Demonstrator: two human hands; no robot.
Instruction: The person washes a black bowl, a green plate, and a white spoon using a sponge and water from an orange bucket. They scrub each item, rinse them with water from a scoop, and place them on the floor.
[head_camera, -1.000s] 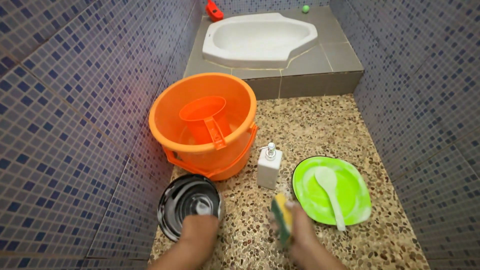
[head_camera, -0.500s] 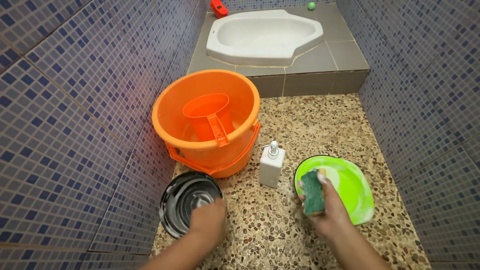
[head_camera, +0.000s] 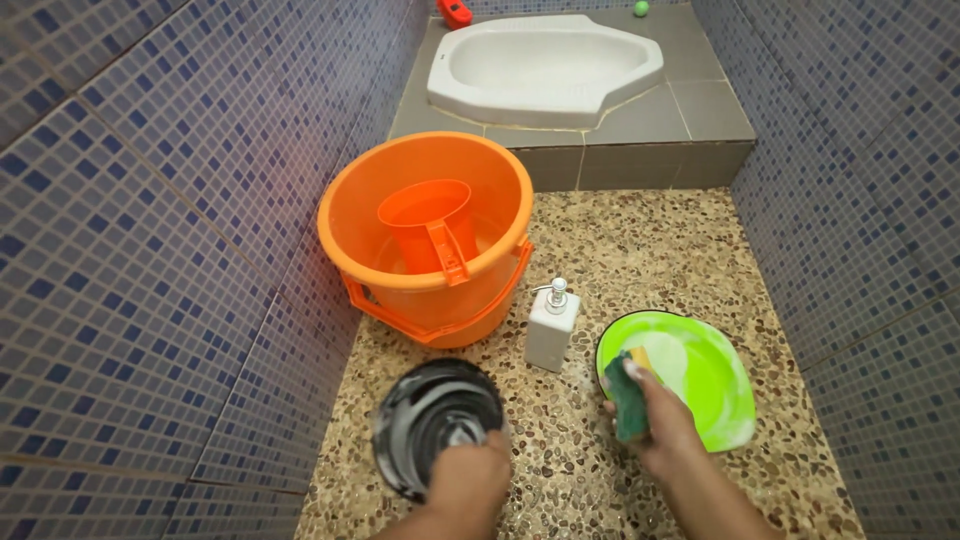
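Suds coat the dark plate (head_camera: 437, 425) that my left hand (head_camera: 470, 480) tilts up off the pebbled floor (head_camera: 640, 250) at its near rim; my fingers are clenched on that edge, though the hand hides just how they sit. It looks stiff and fairly light, but the soapy film will make it slippery, so I judge the rim the only sound hold, thumb on one face and fingers behind. Whether it would break if it slid out I cannot tell. My right hand (head_camera: 655, 425) grasps the sponge (head_camera: 628, 400), green side toward me, yellow side peeking behind; it is soft, wet and gives under the squeeze. It hovers over the near edge of the green plate (head_camera: 700, 375), also foamy. Just beside that stands the white soap pump (head_camera: 552, 325), and beyond it the orange bucket (head_camera: 425, 245) with the orange scoop (head_camera: 428, 225) inside.
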